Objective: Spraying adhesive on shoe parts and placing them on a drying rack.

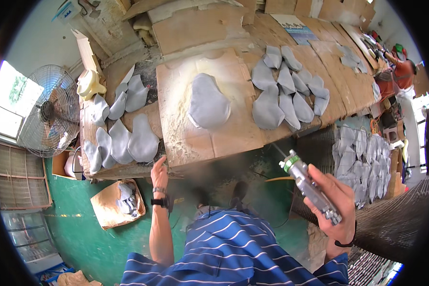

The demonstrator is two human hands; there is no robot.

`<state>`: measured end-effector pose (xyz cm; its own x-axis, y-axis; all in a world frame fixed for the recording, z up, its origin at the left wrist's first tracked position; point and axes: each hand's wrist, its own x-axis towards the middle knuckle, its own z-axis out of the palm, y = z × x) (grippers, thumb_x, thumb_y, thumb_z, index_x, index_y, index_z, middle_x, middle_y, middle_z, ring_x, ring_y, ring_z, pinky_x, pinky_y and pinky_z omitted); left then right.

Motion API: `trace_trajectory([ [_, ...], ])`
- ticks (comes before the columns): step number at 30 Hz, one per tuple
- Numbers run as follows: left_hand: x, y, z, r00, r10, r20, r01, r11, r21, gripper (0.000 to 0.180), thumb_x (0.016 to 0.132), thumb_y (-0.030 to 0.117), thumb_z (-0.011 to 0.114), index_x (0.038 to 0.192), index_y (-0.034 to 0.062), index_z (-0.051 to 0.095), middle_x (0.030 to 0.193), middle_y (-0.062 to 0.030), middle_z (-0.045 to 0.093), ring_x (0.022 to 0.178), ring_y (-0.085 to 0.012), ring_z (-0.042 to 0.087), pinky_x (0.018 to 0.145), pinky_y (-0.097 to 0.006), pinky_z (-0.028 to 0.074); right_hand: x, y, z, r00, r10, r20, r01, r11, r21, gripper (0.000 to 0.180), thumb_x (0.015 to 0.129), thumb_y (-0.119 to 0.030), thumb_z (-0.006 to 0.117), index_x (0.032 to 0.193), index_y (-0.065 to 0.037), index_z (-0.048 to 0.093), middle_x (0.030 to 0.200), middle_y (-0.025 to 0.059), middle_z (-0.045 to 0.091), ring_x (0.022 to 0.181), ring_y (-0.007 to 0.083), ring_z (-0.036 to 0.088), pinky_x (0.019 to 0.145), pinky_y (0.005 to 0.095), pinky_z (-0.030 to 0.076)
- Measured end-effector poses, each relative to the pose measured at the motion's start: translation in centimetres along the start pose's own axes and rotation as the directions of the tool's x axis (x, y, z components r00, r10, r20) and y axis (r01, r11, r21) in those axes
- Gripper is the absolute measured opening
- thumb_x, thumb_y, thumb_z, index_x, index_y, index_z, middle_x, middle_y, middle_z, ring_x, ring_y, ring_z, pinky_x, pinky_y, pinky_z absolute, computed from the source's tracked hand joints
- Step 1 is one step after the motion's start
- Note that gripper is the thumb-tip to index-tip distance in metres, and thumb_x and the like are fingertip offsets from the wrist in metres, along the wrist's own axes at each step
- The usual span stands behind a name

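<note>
Spray gun [309,187] clenched in right hand [332,205], off counter's near right corner. Left hand [159,174] rests fingers loose on counter [233,138] near edge. Grey piece [208,101] mid-counter on cardboard. Risk: nozzle aimed wide, overspray drifting onto neighbouring grey pieces [286,90].

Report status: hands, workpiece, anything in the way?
Right hand grips spray gun, off the board. Left hand at cardboard board's edge. Grey piece lies alone mid-board. Nothing obstructing.

Grey cut pieces [208,106], silver spray gun [310,186], blue-and-white striped shirt [233,252], green floor [86,238].
</note>
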<state>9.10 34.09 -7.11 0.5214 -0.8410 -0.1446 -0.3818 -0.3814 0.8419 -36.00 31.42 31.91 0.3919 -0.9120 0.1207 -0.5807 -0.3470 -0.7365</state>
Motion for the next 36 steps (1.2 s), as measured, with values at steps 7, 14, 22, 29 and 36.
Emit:
trace_trajectory([
  [7, -5.2, -7.4, -2.5, 0.984, -0.169, 0.06, 0.172, 0.984, -0.042, 0.038, 0.091, -0.003, 0.05, 0.126, -0.0004, 0.064, 0.123, -0.0141, 0.068, 0.117, -0.0214, 0.062, 0.103, -0.03, 0.043, -0.5, -2.0, 0.1, 0.997, 0.072, -0.005, -0.072, 0.997, -0.041, 0.052, 0.079, -0.007, 0.075, 0.127, 0.005, 0.06, 0.095, 0.0171, 0.068, 0.078, 0.0245, 0.066, 0.069, 0.0297, 0.05],
  [14, -5.4, -9.2, -0.9, 0.994, -0.105, 0.018, 0.106, 0.991, -0.085, 0.036, 0.087, 0.003, 0.053, 0.119, 0.0049, 0.07, 0.111, -0.0119, 0.073, 0.105, -0.0199, 0.068, 0.093, -0.029, 0.049, -0.6, -3.5, 0.4, 0.981, -0.064, 0.184, 0.064, 0.998, 0.007, 0.056, 0.073, -0.005, 0.075, 0.127, 0.004, 0.061, 0.081, 0.0155, 0.066, 0.066, 0.0253, 0.065, 0.062, 0.0297, 0.049],
  [22, -4.6, -8.8, -0.1, 0.982, -0.138, 0.129, 0.146, 0.988, -0.052, 0.034, 0.092, 0.001, 0.055, 0.125, 0.001, 0.065, 0.12, -0.011, 0.069, 0.113, -0.0186, 0.063, 0.1, -0.029, 0.045, -0.9, -2.6, 1.2, 0.998, 0.05, -0.036, -0.053, 0.995, -0.086, 0.049, 0.083, -0.01, 0.074, 0.128, 0.004, 0.06, 0.095, 0.0163, 0.067, 0.078, 0.0234, 0.064, 0.071, 0.0288, 0.049],
  [29, -5.0, -9.0, 0.2, 0.98, -0.147, 0.135, 0.154, 0.987, -0.043, 0.033, 0.093, 0.003, 0.056, 0.124, 0.0011, 0.066, 0.119, -0.0104, 0.07, 0.112, -0.0176, 0.063, 0.099, -0.028, 0.046, -2.4, -3.1, -1.1, 0.991, 0.08, 0.107, -0.068, 0.992, -0.109, 0.057, 0.073, -0.004, 0.074, 0.128, 0.004, 0.06, 0.09, 0.0165, 0.065, 0.07, 0.0248, 0.062, 0.066, 0.0306, 0.048],
  [36, -4.9, -7.5, 1.1, 0.988, -0.1, 0.117, 0.109, 0.991, -0.077, 0.032, 0.089, 0.01, 0.058, 0.119, 0.0047, 0.069, 0.114, -0.012, 0.072, 0.106, -0.0191, 0.067, 0.094, -0.03, 0.049, -3.4, -2.6, -1.6, 0.995, 0.097, 0.01, -0.094, 0.983, -0.16, 0.057, 0.072, -0.005, 0.075, 0.126, 0.005, 0.061, 0.082, 0.0149, 0.062, 0.068, 0.0252, 0.06, 0.064, 0.0318, 0.047],
])
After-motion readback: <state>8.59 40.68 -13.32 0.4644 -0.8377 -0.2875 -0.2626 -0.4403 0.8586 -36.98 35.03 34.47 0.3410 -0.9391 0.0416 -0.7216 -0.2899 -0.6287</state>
